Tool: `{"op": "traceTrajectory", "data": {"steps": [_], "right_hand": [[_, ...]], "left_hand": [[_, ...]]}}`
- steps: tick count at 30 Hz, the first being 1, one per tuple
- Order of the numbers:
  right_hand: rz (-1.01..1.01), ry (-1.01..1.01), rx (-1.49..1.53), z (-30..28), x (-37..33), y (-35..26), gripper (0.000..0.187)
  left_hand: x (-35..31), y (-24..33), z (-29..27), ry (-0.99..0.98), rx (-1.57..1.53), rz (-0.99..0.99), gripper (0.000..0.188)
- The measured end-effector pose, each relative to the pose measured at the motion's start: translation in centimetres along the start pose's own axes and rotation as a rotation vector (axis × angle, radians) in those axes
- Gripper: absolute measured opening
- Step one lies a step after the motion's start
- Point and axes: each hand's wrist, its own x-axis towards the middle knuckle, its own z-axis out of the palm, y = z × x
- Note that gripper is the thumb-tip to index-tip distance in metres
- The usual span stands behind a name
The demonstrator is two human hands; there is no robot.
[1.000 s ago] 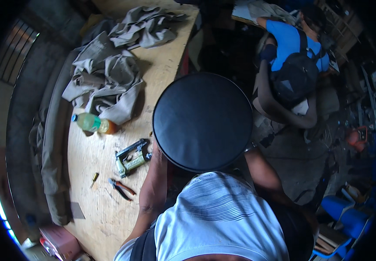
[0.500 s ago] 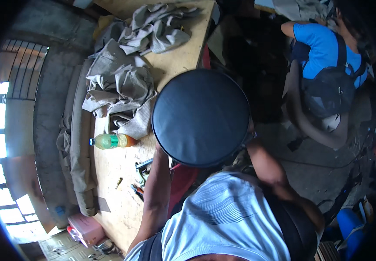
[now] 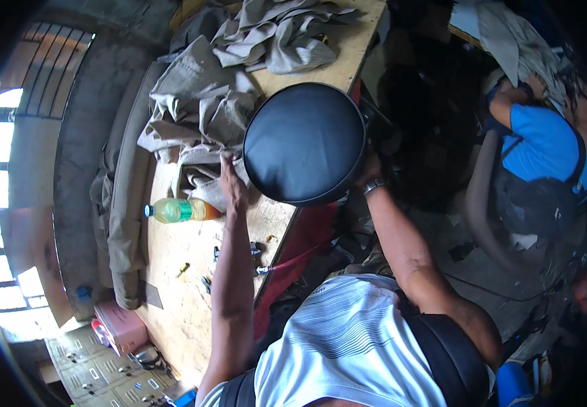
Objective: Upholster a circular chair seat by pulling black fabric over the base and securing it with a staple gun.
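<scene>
A round black padded disc point(image 3: 303, 144), like a stool seat with a smooth cover, is held up in front of me, tilted, over the table's edge. My right hand point(image 3: 370, 169) grips it at its right rim; the fingers are partly hidden behind it. Just off the left rim, my left hand point(image 3: 233, 183) is open with its fingers stretched out. Crumpled grey-beige fabric point(image 3: 195, 122) lies right beyond the left hand. Beside that wrist, a clear bottle point(image 3: 174, 210) with a green label and a blue cap lies on its side.
The wooden table point(image 3: 178, 298) carries small metal tools point(image 3: 256, 249) and more fabric point(image 3: 280, 41) at its far end. A fabric roll point(image 3: 127, 224) runs along the left wall. A pink box point(image 3: 120, 329) sits lower left. At right, a person in blue point(image 3: 544, 146) bends over fabric.
The disc has risen away from me and tilted. My left hand has come off its rim and moved outward, fingers extended, while the right hand keeps its grip. The view has shifted.
</scene>
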Motion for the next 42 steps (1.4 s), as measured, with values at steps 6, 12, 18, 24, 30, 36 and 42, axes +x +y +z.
{"op": "traceTrajectory", "data": {"steps": [6,12,18,24,30,36,42], "right_hand": [[-0.033,0.031,0.696,2.0,-0.9,3.3,0.058],[0.18,0.01,-0.034,0.9,-1.1,2.1,0.056],[0.326,0.002,0.048,0.8,-2.2,0.1,0.052],[0.202,-0.051,-0.233,2.6,0.0,3.8,0.045],[-0.009,0.169,0.865,3.9,0.6,4.6,0.039],[0.053,0.18,0.218,2.7,0.0,3.3,0.039],[0.397,0.111,1.546,2.2,0.8,3.0,0.046]], "left_hand": [[6.2,5.2,2.5,-0.097,0.509,0.417,0.065],[-3.8,12.3,9.7,-0.418,0.558,0.559,0.085],[-12.0,16.2,12.6,-0.548,0.565,0.617,0.081],[-7.3,10.7,6.9,-0.293,0.528,0.438,0.082],[-2.4,3.6,2.9,-0.167,0.496,0.07,0.084],[-2.7,2.4,3.2,-0.175,0.306,0.088,0.088],[-2.2,1.9,3.3,-0.209,0.363,0.081,0.087]]}}
